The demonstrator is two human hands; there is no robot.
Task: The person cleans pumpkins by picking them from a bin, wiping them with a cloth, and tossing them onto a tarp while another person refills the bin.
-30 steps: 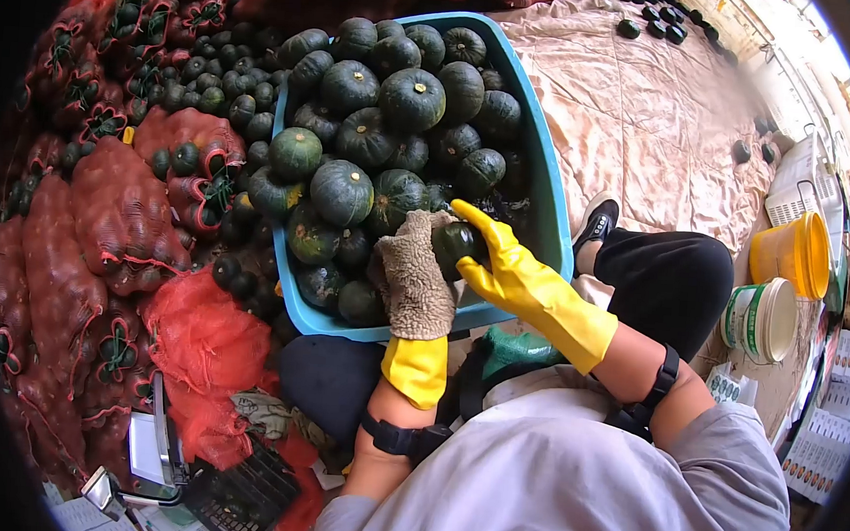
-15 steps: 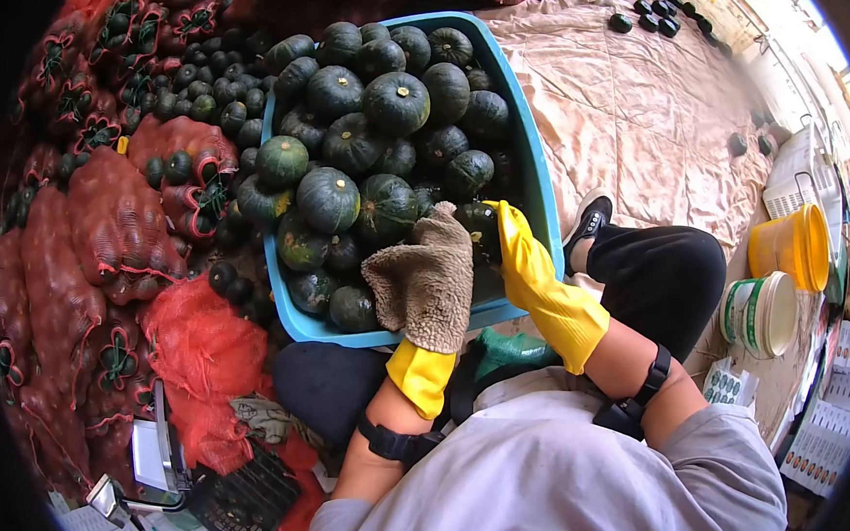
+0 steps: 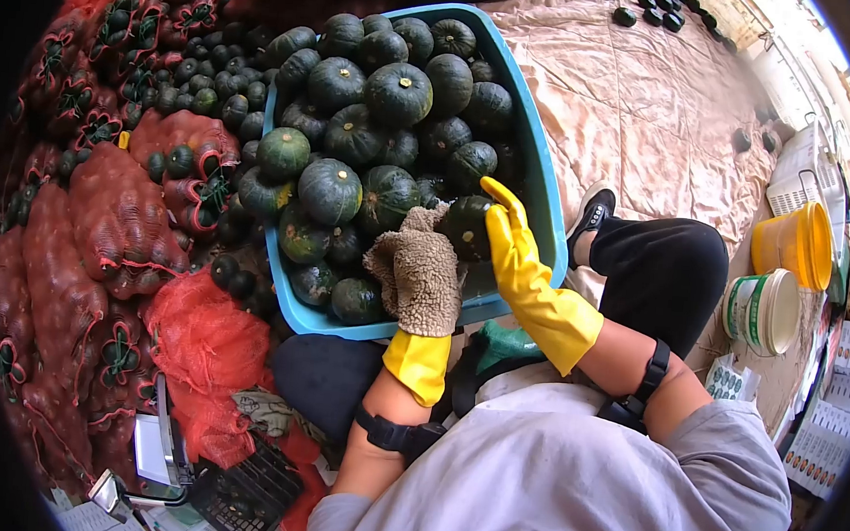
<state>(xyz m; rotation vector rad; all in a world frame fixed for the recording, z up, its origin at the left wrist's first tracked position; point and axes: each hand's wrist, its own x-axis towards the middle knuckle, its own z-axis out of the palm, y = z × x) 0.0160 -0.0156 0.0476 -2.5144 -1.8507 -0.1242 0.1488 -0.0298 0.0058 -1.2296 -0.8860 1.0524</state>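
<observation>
A light-blue tub (image 3: 535, 136) is heaped with dark green pumpkins (image 3: 398, 95). At its near right corner, one pumpkin (image 3: 465, 228) lies between my two hands. A brown fleecy cloth (image 3: 424, 280) wraps my left hand (image 3: 420, 314), which wears a yellow rubber glove and presses against that pumpkin's left side; its fingers are hidden under the cloth. My right hand (image 3: 526, 277), in another yellow rubber glove, cups the right side of the same pumpkin with long, slightly parted fingers.
Red mesh sacks (image 3: 122, 213) of pumpkins pile up on the left, beside loose small pumpkins (image 3: 227, 83). A calculator (image 3: 240, 498) lies lower left. On the right stand a yellow bucket (image 3: 786, 244) and a white bucket (image 3: 761, 310). A beige sheet (image 3: 620, 102) covers the floor.
The pumpkin between my hands shows more of its surface. My right fingers have spread apart and shifted slightly down its side. The cloth-covered left hand has moved a little left.
</observation>
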